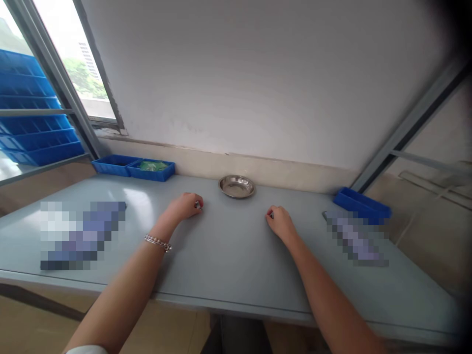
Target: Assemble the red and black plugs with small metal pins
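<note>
Where a pale wall meets the grey table [236, 265], a round metal dish [237, 187] sits near the back edge. Both forearms reach in over the tabletop, fingers curled. The left hand [188, 205] pinches a small metallic piece [198, 205] at its fingertips; the right hand [280, 221] is closed around a small dark piece [272, 215], partly hidden.

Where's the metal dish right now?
In the head view, the metal dish sits on the table near its back edge, around the middle, beyond and between the two hands.
</note>
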`<state>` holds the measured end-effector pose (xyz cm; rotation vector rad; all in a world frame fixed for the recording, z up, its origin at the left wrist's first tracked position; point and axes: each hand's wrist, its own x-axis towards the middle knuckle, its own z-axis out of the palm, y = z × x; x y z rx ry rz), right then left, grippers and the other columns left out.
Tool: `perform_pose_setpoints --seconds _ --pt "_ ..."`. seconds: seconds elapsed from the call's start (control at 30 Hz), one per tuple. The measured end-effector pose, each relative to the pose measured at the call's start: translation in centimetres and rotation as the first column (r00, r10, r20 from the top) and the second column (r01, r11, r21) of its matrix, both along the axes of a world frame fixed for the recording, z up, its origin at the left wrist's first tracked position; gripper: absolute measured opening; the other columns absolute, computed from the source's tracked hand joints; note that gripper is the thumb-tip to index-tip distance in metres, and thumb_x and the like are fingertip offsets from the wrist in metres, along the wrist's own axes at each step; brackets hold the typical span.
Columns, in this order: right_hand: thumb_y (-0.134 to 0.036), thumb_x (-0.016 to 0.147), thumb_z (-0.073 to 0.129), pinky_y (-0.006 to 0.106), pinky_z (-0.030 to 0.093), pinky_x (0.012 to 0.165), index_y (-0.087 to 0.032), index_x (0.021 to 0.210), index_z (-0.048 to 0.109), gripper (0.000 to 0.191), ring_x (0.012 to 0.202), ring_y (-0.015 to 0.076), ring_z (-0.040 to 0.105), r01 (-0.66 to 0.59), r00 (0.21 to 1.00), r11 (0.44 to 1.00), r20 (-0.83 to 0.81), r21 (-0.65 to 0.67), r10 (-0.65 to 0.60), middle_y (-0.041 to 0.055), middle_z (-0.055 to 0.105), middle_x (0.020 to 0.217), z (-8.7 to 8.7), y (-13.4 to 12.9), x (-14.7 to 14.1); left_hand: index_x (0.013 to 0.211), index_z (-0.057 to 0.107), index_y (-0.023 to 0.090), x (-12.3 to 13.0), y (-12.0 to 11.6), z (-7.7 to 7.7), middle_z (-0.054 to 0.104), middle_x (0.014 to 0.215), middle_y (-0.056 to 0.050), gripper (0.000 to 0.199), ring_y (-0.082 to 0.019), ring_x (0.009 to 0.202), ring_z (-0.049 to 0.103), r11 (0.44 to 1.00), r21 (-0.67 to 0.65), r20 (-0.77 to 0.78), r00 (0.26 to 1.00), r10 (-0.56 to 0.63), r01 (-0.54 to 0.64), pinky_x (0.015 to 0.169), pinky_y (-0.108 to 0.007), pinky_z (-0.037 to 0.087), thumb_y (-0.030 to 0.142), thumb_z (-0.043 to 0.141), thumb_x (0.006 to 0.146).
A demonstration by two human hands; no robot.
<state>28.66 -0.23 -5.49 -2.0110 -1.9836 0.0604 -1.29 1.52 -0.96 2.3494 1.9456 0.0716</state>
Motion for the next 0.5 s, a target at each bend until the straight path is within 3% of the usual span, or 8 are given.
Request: perform_pose_setpoints --seconds 0.5 --pt "-0.022 0.078 0.046 0.023 0.036 0.064 -0.017 0.086 0.059 0.015 0.076 0.0155 0.054 0.008 1.000 1.000 0.030 0.015 -0.008 0.0084 0.056 0.085 -0.21 -0.12 0.01 0.092 0.060 0.024 0.96 -0.58 -0.01 0.059 0.091 -0.007 0.028 -0.022 0.086 0.054 0.998 0.013 -0.015 0.998 0.065 -0.065 0.065 -0.028 0.043 0.026 0.051 0.066"
